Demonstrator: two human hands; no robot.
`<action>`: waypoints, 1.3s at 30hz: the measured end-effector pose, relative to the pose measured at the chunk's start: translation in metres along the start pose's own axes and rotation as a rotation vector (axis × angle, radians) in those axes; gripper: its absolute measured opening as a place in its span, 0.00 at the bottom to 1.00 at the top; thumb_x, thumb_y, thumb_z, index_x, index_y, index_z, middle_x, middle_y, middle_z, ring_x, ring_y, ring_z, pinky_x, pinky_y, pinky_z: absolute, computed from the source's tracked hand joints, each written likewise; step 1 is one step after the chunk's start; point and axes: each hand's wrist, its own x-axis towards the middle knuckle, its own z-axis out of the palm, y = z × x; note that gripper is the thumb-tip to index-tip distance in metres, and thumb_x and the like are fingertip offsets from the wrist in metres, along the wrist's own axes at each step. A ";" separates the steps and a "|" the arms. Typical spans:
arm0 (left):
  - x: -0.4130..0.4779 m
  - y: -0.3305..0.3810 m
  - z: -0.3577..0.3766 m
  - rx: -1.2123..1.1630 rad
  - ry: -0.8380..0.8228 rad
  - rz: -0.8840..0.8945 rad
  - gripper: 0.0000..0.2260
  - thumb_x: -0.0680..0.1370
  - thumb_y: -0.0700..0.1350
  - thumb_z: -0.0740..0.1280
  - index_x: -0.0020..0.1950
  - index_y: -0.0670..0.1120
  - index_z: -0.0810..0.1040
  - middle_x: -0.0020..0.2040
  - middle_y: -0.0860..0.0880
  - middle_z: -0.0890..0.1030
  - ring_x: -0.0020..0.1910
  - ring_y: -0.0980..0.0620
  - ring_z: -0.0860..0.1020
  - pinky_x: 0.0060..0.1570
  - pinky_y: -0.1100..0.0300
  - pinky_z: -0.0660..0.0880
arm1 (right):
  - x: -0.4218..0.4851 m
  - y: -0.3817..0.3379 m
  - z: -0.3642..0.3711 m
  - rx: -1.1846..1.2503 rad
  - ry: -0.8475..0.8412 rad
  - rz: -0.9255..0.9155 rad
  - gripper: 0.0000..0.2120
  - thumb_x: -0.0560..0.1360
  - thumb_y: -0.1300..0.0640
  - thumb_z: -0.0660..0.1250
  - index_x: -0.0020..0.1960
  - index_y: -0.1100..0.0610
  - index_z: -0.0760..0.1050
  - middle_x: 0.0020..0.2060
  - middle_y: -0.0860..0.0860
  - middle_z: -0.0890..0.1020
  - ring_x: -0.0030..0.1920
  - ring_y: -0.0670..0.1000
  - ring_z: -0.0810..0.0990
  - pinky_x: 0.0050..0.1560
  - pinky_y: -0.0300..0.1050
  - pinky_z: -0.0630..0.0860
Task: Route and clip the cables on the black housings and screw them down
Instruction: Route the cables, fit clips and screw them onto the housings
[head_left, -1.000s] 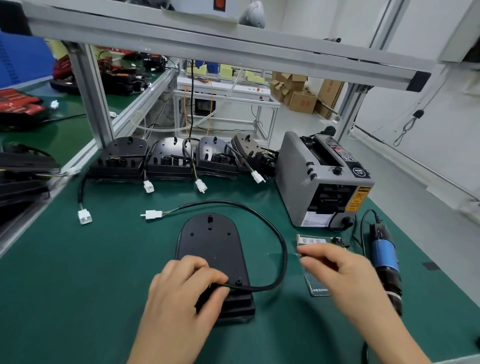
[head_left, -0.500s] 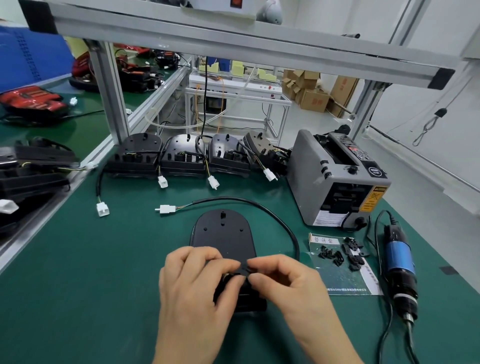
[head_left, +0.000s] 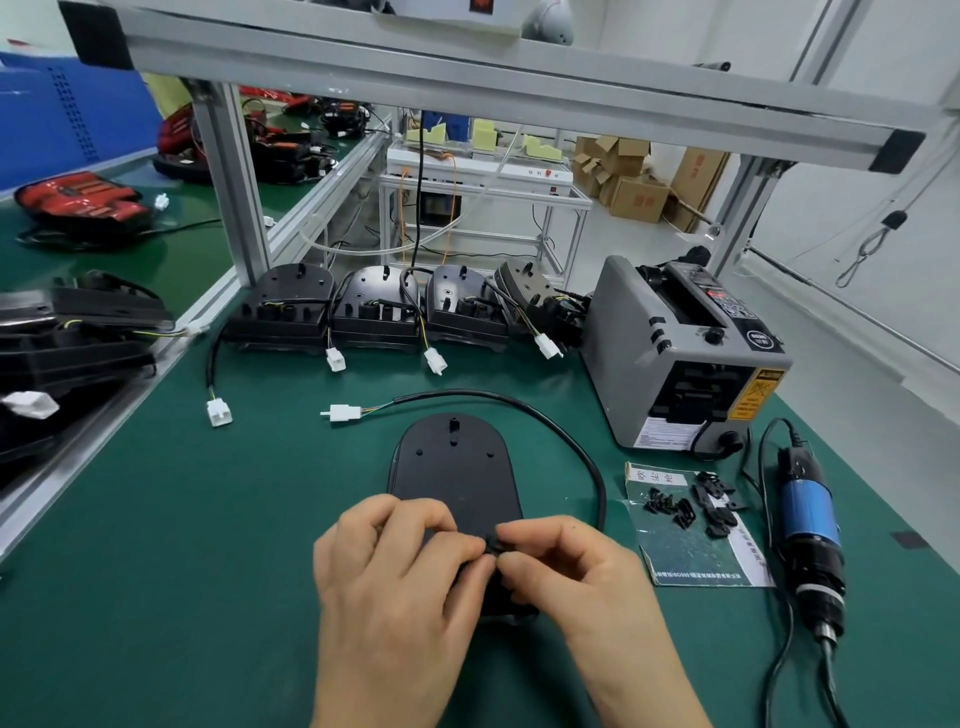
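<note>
Left hand (head_left: 395, 571) grips the near end of the black housing (head_left: 454, 467); right hand (head_left: 566, 566) pinches what looks like a clip (head_left: 492, 548) — light, fiddly. The cable (head_left: 571, 447) loops beyond the right hand — probably springy, so hold it close.

Curled left hand (head_left: 397, 571) against curled right hand (head_left: 569, 564)

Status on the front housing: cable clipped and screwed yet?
Done: four rear housings look cabled. In hand: left hand and right hand pinch a clip at the near end of the front housing; its cable loops loose. To do: screwing; screwdriver lies untouched beside spare clips.
</note>
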 end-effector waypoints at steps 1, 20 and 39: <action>0.000 0.000 0.000 -0.008 -0.017 0.012 0.07 0.71 0.51 0.68 0.35 0.51 0.82 0.42 0.55 0.79 0.49 0.49 0.70 0.51 0.57 0.60 | 0.000 0.000 0.000 0.007 0.007 -0.004 0.16 0.68 0.71 0.71 0.39 0.49 0.84 0.33 0.52 0.84 0.32 0.44 0.79 0.34 0.35 0.75; 0.016 -0.018 -0.010 -0.157 -0.398 -0.064 0.11 0.71 0.54 0.61 0.42 0.52 0.81 0.43 0.61 0.77 0.49 0.58 0.68 0.47 0.60 0.68 | -0.002 0.021 0.005 -0.301 0.129 -0.149 0.19 0.69 0.65 0.72 0.42 0.39 0.78 0.32 0.43 0.81 0.31 0.40 0.76 0.35 0.32 0.73; 0.010 -0.019 -0.003 -0.489 -0.439 -0.318 0.07 0.70 0.56 0.63 0.37 0.55 0.76 0.46 0.60 0.76 0.56 0.58 0.68 0.53 0.72 0.63 | 0.009 0.037 -0.002 -0.909 0.324 -0.880 0.08 0.74 0.54 0.66 0.44 0.56 0.83 0.39 0.48 0.78 0.39 0.51 0.77 0.38 0.44 0.73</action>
